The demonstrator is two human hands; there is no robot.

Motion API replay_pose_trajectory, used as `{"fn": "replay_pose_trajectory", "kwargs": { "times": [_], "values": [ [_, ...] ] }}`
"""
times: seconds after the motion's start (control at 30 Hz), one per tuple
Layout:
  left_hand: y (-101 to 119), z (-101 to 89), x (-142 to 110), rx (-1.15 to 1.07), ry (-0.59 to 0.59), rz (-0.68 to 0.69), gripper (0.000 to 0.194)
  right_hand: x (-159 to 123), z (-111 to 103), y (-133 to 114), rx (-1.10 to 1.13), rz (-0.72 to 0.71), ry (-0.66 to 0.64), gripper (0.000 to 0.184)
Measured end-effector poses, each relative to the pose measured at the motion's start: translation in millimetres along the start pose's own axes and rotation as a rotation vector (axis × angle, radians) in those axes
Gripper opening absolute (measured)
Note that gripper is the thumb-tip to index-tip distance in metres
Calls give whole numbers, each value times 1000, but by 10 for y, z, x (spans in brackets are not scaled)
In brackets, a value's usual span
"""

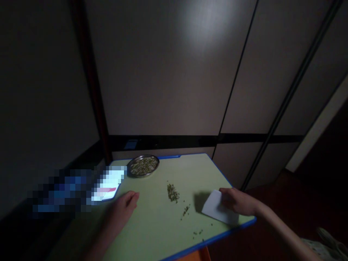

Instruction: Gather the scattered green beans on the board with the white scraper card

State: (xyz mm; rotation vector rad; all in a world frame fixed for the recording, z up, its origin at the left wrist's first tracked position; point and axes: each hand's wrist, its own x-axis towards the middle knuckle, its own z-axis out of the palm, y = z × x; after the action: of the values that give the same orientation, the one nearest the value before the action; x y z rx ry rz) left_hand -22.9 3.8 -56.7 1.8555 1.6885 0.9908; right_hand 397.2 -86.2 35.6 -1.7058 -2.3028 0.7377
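Note:
My right hand grips a white sheet of paper or thin card over the right part of the pale green tabletop. The sheet is tilted, and its shadow falls to its left. My left hand is curled closed at the left side of the table, with nothing seen sticking out of it. Between my hands lies a small heap of greenish seeds or beans. Smaller clusters trail from it towards the near edge. Farther back, a round metal plate holds many more of them.
A lit screen, partly blurred out, lies at the table's left edge. Behind the table stand tall cabinet panels. Blue trim edges the tabletop, and something orange shows below its near side.

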Motion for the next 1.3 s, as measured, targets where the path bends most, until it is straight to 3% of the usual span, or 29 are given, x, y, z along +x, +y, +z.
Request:
{"fn": "replay_pose_trajectory", "kwargs": {
  "times": [0.27, 0.43, 0.73, 1.3],
  "values": [
    [-179, 99, -69, 26, 4, 15, 32, 139, 124, -22, 14, -34, -89, 16],
    [-147, 86, -113, 59, -9, -26, 32, 271, 171, -110, 2, -63, -138, 15],
    [-184, 106, -111, 129, -22, 17, 31, 443, 323, -316, 13, -107, -198, 16],
    [-56, 69, -174, 156, -44, -29, 32, 605, 468, -395, 171, -152, -314, 14]
  ]
}}
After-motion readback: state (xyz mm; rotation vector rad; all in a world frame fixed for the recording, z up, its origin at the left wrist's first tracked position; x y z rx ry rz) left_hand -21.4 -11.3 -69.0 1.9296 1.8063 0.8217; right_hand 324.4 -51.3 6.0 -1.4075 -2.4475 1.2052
